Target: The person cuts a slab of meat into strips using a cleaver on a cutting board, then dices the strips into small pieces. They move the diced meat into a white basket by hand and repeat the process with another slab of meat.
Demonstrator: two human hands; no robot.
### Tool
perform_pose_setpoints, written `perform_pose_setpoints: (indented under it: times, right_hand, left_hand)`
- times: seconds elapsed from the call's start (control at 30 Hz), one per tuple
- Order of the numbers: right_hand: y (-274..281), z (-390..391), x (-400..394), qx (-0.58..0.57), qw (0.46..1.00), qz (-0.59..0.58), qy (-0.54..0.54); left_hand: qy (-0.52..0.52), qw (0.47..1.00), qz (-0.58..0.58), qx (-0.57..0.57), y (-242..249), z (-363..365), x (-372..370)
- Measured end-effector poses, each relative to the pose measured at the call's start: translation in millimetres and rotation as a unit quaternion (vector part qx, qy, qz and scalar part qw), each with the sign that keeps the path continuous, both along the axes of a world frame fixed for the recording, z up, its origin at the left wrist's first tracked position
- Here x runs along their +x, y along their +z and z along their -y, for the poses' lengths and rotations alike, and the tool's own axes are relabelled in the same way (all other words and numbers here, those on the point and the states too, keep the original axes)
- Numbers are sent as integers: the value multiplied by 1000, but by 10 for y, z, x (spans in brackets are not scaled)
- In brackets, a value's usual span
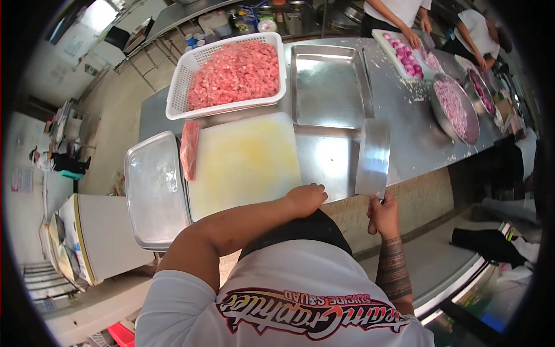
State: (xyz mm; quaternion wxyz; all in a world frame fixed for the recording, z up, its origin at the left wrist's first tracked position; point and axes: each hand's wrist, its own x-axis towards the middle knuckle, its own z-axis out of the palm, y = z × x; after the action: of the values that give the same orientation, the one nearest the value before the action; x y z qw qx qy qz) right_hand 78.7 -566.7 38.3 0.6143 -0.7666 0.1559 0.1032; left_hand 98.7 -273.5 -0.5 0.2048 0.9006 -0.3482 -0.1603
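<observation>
A wide cleaver stands blade up past the table's front edge, its handle gripped in my right hand. My left hand rests near the front right corner of the white cutting board; its fingers are curled, and whether they hold anything is hidden. A long strip of raw meat lies along the board's left edge. Behind the board, a white perforated basket holds a heap of chopped pink meat.
A metal tray lies left of the board, and a deeper tray behind it to the right. Farther right are a board with onions, a bowl of sliced onion, and co-workers' hands.
</observation>
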Motion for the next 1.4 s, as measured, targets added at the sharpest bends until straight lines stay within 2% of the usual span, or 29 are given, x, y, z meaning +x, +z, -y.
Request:
perform_pose_setpoints:
  times: [0.07, 0.1, 0.17, 0.2, 0.23, 0.27, 0.3, 0.37, 0.43, 0.5, 0.53, 0.63, 0.73, 0.87, 0.97, 1.07, 1.13, 1.27, 1.33, 1.4]
  right_hand:
    - [1, 18, 50, 6, 1000, 2, 12]
    - [18, 12, 77, 6, 1000, -3, 19]
    - [73, -17, 110, 4, 999, -15, 30]
    - [95, -35, 128, 2, 999, -14, 44]
    - [113, -61, 146, -1, 998, -13, 57]
    - [124, -92, 160, -3, 997, -12, 72]
    - [132, -133, 169, -2, 996, -19, 82]
    - [135, -243, 192, 1, 994, -33, 105]
    - [137, -347, 195, 6, 989, -30, 147]
    - [146, -468, 174, -11, 982, -28, 189]
    - [159, -537, 161, -29, 977, -26, 210]
    - [245, -775, 164, -73, 960, -30, 267]
    - [247, -999, 185, -107, 939, -12, 326]
    - [269, -1291, 246, -143, 908, 31, 392]
    - [327, -1517, 260, -143, 897, 42, 417]
    - [435, -1743, 254, -130, 899, 0, 418]
    - [363, -1821, 254, -139, 893, 30, 428]
    - [426, -1963, 237, -152, 883, 15, 443]
    - [432, -2027, 214, -185, 871, 56, 451]
    - [449, -2098, 167, -218, 856, 86, 462]
  left_hand:
    - [68, 993, -30, -97, -6, -121, 175]
    - [119, 978, -63, -160, 244, -213, 319]
    - [255, 916, -157, -266, 676, -559, 630]
    - [310, 860, -170, -368, 883, -833, 759]
    - [367, 796, -153, -457, 1140, -1105, 821]
    - [399, 781, -39, -478, 1039, -1518, 957]
    - [514, 770, 29, -376, 1358, -1703, 887]
    - [636, 754, 103, -130, 1365, -2354, 737]
    - [652, 701, 291, -6, 801, -3011, 510]
    - [705, 673, 210, 76, 458, -3285, 226]
    - [728, 655, 168, 116, 441, -3332, 76]
    - [699, 714, -1, 38, 480, -3272, -163]
    - [679, 715, 99, 131, 141, -3283, -174]
    - [703, 707, 80, 12, -29, -3334, -156]
    - [688, 721, 84, 18, 6, -3331, -178]
    - [692, 712, 109, 44, 39, -3214, -214]
    - [678, 726, 107, 45, 77, -3105, -260]
    - [666, 742, 67, 29, 180, -2555, -495]
    - [654, 754, 58, 13, 81, -2205, -668]
    - [635, 767, -59, -71, 576, -1751, -782]
